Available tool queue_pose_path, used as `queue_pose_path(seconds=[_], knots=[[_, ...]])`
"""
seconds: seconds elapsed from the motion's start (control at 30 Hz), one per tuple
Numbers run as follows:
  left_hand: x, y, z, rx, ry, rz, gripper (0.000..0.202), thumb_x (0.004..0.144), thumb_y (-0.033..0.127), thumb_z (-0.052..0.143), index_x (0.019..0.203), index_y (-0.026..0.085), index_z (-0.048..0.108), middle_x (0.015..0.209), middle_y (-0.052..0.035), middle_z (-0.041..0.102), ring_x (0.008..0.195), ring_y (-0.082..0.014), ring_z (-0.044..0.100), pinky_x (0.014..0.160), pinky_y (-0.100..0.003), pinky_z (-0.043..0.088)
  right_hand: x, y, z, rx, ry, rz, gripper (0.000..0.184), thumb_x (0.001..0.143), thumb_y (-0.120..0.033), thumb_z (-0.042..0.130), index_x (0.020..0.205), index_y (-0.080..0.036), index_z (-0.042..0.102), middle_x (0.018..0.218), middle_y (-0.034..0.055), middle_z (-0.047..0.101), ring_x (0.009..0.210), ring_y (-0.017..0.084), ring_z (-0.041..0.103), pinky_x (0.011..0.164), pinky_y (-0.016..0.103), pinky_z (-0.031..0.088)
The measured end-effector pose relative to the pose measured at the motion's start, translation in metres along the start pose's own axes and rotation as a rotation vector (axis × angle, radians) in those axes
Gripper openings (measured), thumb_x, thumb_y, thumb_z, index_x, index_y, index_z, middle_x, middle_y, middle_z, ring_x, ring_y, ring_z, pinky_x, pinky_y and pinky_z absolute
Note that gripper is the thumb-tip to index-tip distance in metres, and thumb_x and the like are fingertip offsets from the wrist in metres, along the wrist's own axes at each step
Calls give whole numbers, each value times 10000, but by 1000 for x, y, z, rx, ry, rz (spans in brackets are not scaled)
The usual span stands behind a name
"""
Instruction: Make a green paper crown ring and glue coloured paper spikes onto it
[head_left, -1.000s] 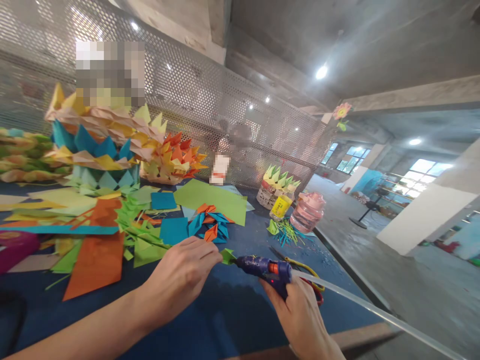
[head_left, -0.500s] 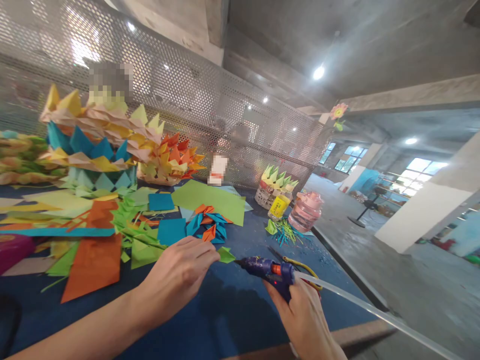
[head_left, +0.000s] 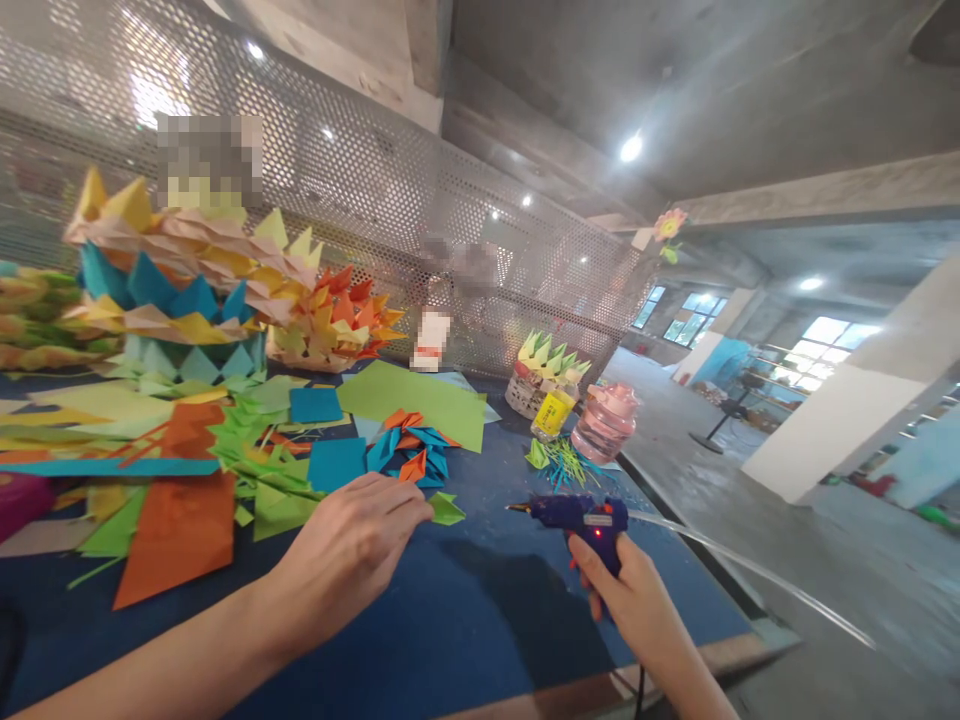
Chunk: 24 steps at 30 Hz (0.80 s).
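My left hand (head_left: 375,530) pinches a small folded green paper piece (head_left: 448,509), whose pointed end sticks out to the right of the fingertips. My right hand (head_left: 626,580) is closed around the handle of a dark blue glue gun (head_left: 581,513) with a red light lit on its side. The gun's nozzle faces left, apart from the green piece. A long clear glue stick (head_left: 742,562) runs out of the gun's back. Just beyond my left hand lies a ring of blue and orange folded paper (head_left: 409,448).
Green, orange and blue paper sheets (head_left: 176,540) cover the table's left side. Folded paper baskets (head_left: 195,300) stand behind them. A yellow-labelled bottle (head_left: 553,413), a pink jug (head_left: 606,425) and blue-green paper strips (head_left: 562,462) sit at right. A perforated metal screen (head_left: 360,190) borders the back.
My right hand has drawn the glue gun to the right, away from the green paper piece, and turned its side toward me. My left hand stays nearly in place with the piece.
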<state>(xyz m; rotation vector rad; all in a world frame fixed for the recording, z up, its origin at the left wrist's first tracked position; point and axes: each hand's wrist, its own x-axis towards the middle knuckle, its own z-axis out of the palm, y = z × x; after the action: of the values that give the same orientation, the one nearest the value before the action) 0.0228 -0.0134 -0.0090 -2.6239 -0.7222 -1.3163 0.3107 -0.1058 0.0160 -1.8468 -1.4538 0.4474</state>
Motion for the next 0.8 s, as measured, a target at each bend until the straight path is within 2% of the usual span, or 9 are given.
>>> queue_pose_path(seconds=[0.13,0.2,0.33,0.5,0.67,0.8], knots=[[0,1,0,-4,-1,-1,315,942,134,375,895,166,684,857,-60,697,667,-181,622,597,-313,480,17,11,-23,64,-7,131,484,746,-667,521,705,-185,534,567,-27,546,422,132,545,427,240,405],[0,1,0,-1,2,-5,321,939,133,371,895,167,688,852,-61,695,671,-178,621,604,-309,483,24,19,-35,32,16,135,482,749,-661,515,664,-187,531,553,-23,540,455,139,541,455,247,407],[-1,2,0,9,-27,-25,326,935,126,368,904,173,689,854,-64,692,703,-181,628,633,-312,494,30,35,-50,-72,68,108,519,751,-677,487,531,-208,444,481,-37,444,471,125,443,462,246,348],[-2,1,1,-4,-30,-20,318,934,123,374,905,178,686,869,-66,697,702,-182,633,617,-310,492,23,49,-60,-201,43,72,491,729,-647,526,510,-212,460,459,-46,409,458,121,378,433,244,279],[-2,1,1,-7,-34,-4,312,941,129,377,900,175,683,878,-65,706,681,-187,638,606,-324,494,17,55,-66,-300,-51,24,488,752,-635,512,545,-193,528,497,-43,456,494,125,420,476,237,322],[-2,0,1,-14,-27,-3,309,943,129,376,900,171,679,875,-67,708,693,-195,646,612,-333,499,18,57,-63,-371,-43,-30,464,766,-619,535,587,-191,553,562,-37,506,554,135,461,533,240,348]])
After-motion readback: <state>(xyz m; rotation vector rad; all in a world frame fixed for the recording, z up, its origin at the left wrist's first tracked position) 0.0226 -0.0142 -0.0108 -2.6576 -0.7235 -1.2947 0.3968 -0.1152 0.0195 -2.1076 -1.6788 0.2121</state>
